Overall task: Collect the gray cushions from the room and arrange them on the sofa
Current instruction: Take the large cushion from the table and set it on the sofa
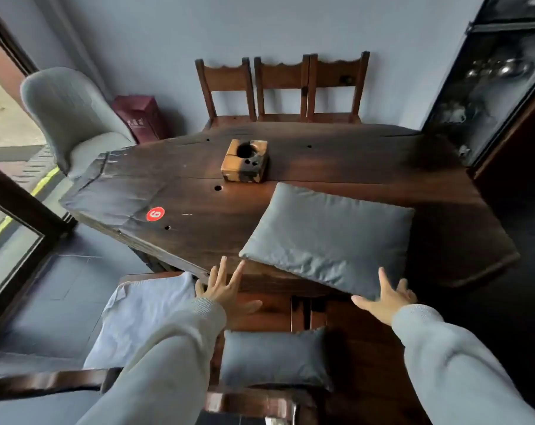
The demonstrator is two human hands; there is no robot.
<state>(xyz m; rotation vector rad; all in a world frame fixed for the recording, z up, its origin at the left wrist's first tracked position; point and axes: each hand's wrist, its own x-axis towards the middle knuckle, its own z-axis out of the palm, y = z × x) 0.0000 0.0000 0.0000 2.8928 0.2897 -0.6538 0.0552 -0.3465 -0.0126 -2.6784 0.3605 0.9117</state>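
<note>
A large gray cushion [327, 237] lies flat on the dark wooden table [198, 185], its near corner hanging over the table's front edge. My left hand [226, 286] is spread open just left of the cushion's near-left corner, not touching it. My right hand [388, 297] is open at the cushion's near-right edge, fingertips at or under it. A smaller gray cushion [275, 358] rests on a wooden seat below the table. A pale blue-white cushion [143, 314] sits on the seat to its left. No sofa is in view.
A wooden block [244, 161] with a round hole stands mid-table; a red round sticker [155, 213] is near the left end. Three wooden chairs [283, 87] line the far wall. A gray padded chair [73, 118], a maroon box [140, 116] and a dark glass cabinet [490, 84] surround the table.
</note>
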